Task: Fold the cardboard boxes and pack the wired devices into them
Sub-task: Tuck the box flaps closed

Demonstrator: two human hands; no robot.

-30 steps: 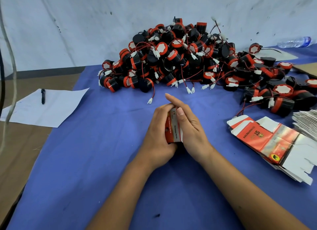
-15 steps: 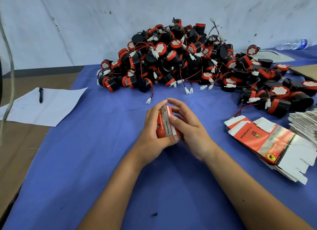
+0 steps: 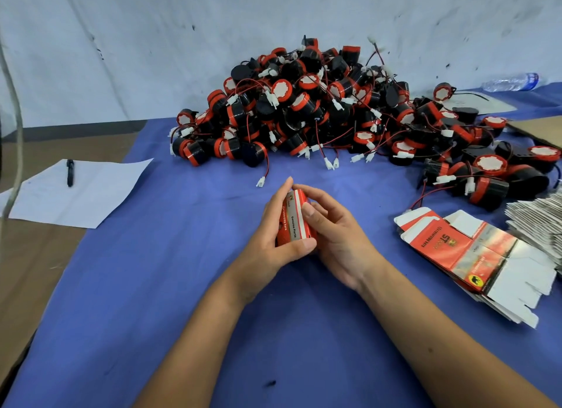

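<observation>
Red box (image 3: pixel 293 222) mid-table now tipped more upright than 1 s ago, left hand (image 3: pixel 270 240) gripping it, right hand (image 3: pixel 331 234) curled on its far side (closing flap likely). Devices (image 3: pixel 304 109) piled at back edge, flat boxes (image 3: pixel 474 252) right.

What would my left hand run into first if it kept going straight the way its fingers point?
Likely the loose white connector just beyond the left hand, which grips the red box. Behind it comes the pile of wired devices. Depth is hard to judge, so the fingers might pass beside the connector.
</observation>
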